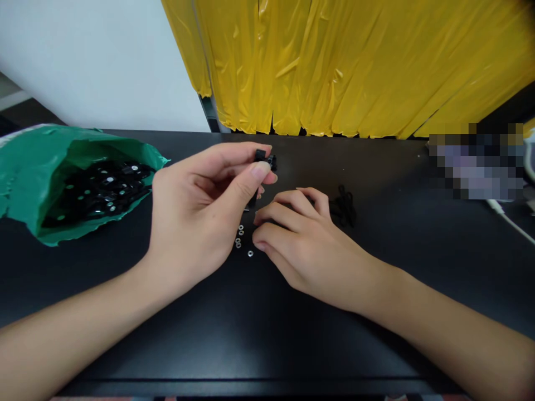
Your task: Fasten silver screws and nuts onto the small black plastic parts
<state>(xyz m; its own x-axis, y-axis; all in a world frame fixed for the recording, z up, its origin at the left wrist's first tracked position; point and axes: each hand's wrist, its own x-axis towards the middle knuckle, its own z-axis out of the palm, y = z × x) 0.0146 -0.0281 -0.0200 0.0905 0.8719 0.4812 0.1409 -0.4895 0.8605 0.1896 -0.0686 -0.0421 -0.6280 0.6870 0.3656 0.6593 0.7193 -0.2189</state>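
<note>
My left hand (200, 217) is raised above the table and pinches a small black plastic part (261, 154) between thumb and fingers. Most of that part is hidden by the fingers. Just to its right and lower, my right hand (303, 239) is down at the tabletop with fingers bent and tips drawn together. Whatever may be in those fingertips is hidden. Several small silver nuts (238, 241) lie on the table between the two hands, one of them a little apart toward me. Black pieces (345, 206) lie behind my right hand, partly covered by it.
A green plastic bag (25, 167) lies open at the left, filled with many black parts (104, 189) bearing shiny metal spots. Yellow sheeting (292, 67) hangs behind the dark table (251, 334). A blurred-out object (476, 161) and a white cable (510, 220) are at the right.
</note>
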